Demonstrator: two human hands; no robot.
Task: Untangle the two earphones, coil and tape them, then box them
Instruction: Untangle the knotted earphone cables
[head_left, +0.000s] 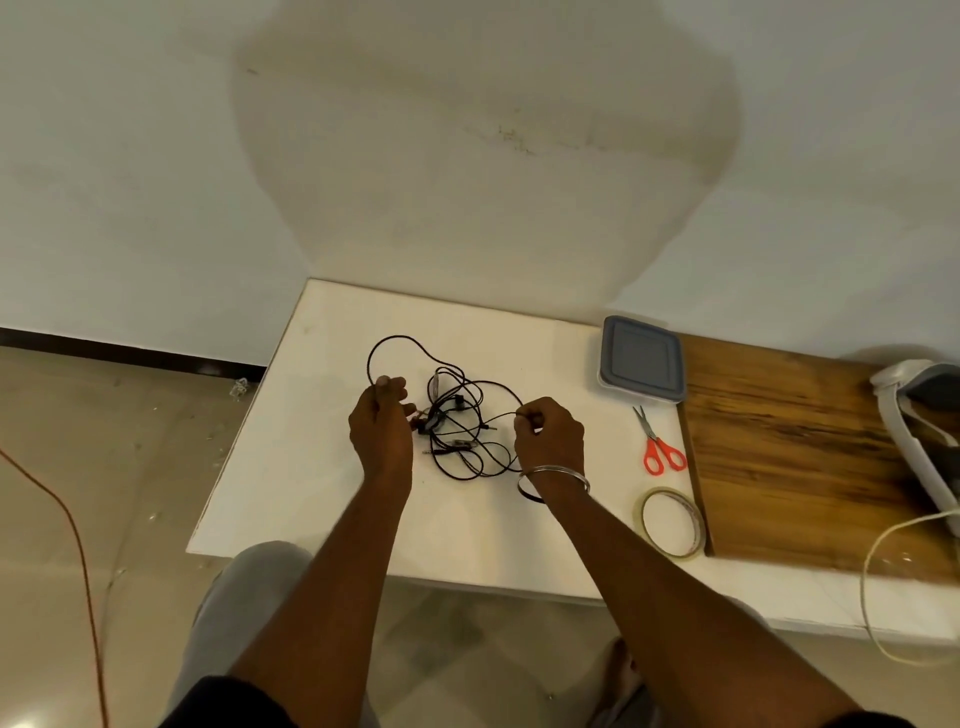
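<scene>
Head view: untangling step; the thin black earphone cables (457, 415) lie knotted on the white bench (311, 493), between the grips.
Left grip (382, 421): curled, pinching a cable loop.
Right grip (550, 436): curled, pinching one strand.
Next move: probably ease the strands apart; clear tape roll (672, 522) and grey-lidded plastic box (641, 358) wait right of the right grip.

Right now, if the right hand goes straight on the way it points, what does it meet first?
Probably the tangled earphones, lying just left of the right hand, whose fingers pinch one cable; depth is unclear.
</scene>
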